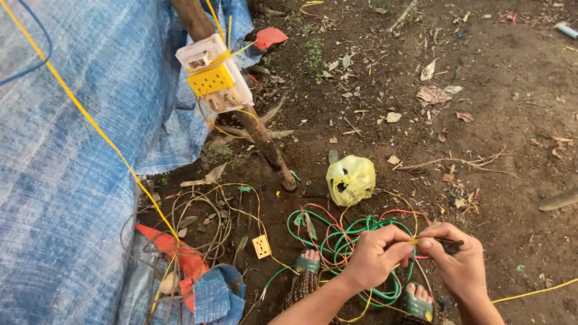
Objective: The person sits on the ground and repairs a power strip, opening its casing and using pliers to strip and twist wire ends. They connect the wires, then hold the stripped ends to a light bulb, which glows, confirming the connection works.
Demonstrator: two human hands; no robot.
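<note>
My left hand (374, 256) pinches a thin yellow wire (411, 241) between thumb and fingers. Close on its right, my right hand (456, 259) grips a dark tool (450, 244) whose tip meets the same wire end. Both hands hover low over a tangle of green and red wires (337, 238) lying on the dirt. My feet in green sandals (307, 263) show beneath the hands.
A white and yellow socket box (214, 75) is tied to a slanted wooden post (268, 147). A blue tarp (66, 168) covers the left side. A crumpled yellow plastic bag (350, 179), a small yellow socket (261, 246) and brown wire loops (198, 219) lie on the soil.
</note>
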